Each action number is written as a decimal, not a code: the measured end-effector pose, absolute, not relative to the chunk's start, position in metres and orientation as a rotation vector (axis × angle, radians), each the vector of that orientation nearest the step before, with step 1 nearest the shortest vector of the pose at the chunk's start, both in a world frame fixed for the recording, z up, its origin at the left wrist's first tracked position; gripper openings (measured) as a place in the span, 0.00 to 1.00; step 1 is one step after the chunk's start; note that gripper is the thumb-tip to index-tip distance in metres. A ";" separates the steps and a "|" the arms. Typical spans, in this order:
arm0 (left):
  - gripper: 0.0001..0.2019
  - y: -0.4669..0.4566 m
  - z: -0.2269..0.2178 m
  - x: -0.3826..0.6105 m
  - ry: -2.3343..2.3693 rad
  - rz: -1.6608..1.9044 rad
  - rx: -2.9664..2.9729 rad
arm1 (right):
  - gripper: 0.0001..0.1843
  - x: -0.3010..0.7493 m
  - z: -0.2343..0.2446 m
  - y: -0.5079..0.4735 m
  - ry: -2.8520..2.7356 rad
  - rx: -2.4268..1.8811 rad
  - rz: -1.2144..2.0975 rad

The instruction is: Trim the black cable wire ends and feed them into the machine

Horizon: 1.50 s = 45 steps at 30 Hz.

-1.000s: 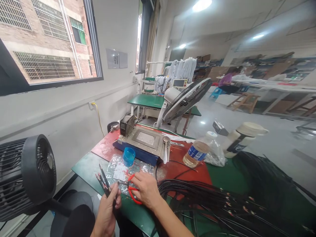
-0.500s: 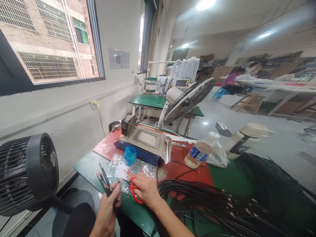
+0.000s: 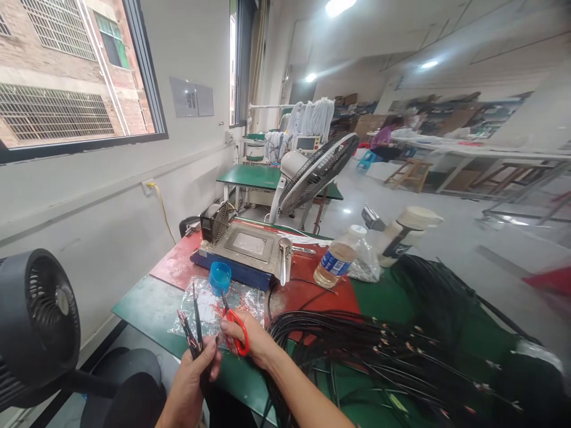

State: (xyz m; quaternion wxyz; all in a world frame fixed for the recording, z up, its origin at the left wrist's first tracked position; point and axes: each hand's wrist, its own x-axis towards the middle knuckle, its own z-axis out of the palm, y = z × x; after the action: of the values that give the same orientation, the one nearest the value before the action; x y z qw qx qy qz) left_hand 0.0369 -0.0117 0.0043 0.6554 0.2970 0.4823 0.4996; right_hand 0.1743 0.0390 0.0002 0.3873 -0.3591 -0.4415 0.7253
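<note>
- While a small bundle of black wires [image 3: 195, 324] is being clenched in the left hand [image 3: 190, 377] at the near edge of the green surface [image 3: 143, 306], its bared tips are being pointed upward. The grip is low, apparently so the ends stand free above the fist.
- Red-handled scissors [image 3: 235, 333] are being held in the right hand [image 3: 254, 343], which is closed around the loops. The blades are being angled up and toward the wire tips, close beside them. Contact between blade and wire cannot be told.
- Both tools are being held just in front of a crinkled plastic sheet [image 3: 209, 303] with red and white scraps lying on it, probably laid there to catch bits.
- A large heap of black cables [image 3: 401, 356] is lying to the right, beside the right forearm, seemingly for easy reach.
- Behind the sheet, a blue cap [image 3: 220, 277], a metal-topped unit [image 3: 243, 246] and a drink bottle [image 3: 333, 266] are standing well apart from the hands.
- A black desk fan [image 3: 35, 321] is facing in from the far left.
</note>
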 end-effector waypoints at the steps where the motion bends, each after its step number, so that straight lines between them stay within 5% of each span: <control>1: 0.20 -0.012 0.005 0.037 1.107 1.136 0.687 | 0.25 0.175 0.000 0.039 -1.123 -0.905 1.863; 17: 0.20 -0.015 -0.001 0.033 0.997 1.083 0.761 | 0.23 0.177 -0.001 0.037 -0.968 -0.796 2.156; 45: 0.23 -0.008 -0.009 0.038 1.188 1.275 0.706 | 0.26 0.172 -0.003 0.038 -1.080 -0.942 1.967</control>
State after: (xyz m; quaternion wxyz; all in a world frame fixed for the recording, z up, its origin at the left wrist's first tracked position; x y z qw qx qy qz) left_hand 0.0376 -0.0083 -0.0089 0.5899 0.3031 0.5102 0.5476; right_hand 0.1724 0.0385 -0.0032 0.3468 -0.3630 -0.4162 0.7581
